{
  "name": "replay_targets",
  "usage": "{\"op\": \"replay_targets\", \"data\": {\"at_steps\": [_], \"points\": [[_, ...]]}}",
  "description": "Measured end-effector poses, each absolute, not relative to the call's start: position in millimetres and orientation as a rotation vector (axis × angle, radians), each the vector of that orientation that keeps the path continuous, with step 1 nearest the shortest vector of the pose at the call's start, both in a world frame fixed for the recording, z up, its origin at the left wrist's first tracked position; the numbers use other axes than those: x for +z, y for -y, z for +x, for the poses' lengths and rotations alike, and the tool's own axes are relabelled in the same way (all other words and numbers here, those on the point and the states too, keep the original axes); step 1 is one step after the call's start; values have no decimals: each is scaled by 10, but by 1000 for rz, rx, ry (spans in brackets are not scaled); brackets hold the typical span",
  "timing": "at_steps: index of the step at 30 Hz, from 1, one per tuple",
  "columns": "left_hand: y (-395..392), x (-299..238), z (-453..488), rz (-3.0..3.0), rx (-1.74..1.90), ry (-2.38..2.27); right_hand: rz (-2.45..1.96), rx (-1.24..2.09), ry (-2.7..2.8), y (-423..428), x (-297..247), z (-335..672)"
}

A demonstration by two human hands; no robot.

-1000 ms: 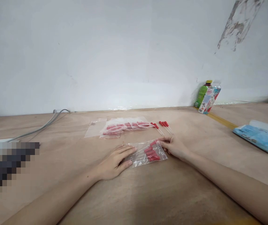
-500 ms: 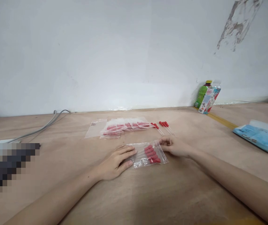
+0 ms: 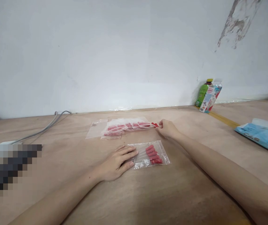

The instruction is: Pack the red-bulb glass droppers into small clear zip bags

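Observation:
On the table in front of me lies a clear zip bag (image 3: 164, 152) with several red-bulbed droppers (image 3: 153, 154) inside, their bulbs toward its right end. My left hand (image 3: 116, 163) rests flat with its fingers apart, the fingertips on the left end of this bag. Farther back, my right hand (image 3: 168, 128) is closed by the loose red-bulbed droppers (image 3: 155, 125). A bit of red shows at its fingertips, while most of the droppers are hidden behind the hand. Just left of it, several filled zip bags (image 3: 128, 126) lie overlapped.
An unfilled clear bag (image 3: 95, 130) lies left of the filled bags. Grey cables (image 3: 40, 128) run along the back left. Two bottles (image 3: 206, 97) stand by the wall, and a blue and white packet (image 3: 260, 134) lies at the right. A blurred dark object (image 3: 9, 168) is at the left.
My right hand has left the right end of the zip bag and moved back to the loose droppers, closing there. My left hand stays on the bag.

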State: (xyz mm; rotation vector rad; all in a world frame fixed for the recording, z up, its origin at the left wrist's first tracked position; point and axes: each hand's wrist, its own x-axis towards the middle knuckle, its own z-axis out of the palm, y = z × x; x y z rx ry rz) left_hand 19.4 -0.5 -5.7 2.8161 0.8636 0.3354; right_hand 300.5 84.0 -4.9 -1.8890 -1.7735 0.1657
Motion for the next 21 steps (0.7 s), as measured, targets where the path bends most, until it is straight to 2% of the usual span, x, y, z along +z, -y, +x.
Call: {"op": "replay_targets", "data": {"at_steps": [5, 8, 12, 17, 21], "points": [[6, -45, 205, 2807, 321, -871, -1674, 284, 1970, -597, -33, 2951], [2, -52, 205, 2805, 325, -872, -1512, 632, 2127, -435, -50, 2963], [25, -72, 203, 2787, 383, -831, -1407, 1057, 2066, -313, 1, 3044], [11, -88, 175, 2770, 824, -1033, -1110, 1559, 1773, -285, 268, 3177], [-200, -94, -9, 2672, 1274, -1387, -971, 1630, 1416, -416, 464, 3235]]}}
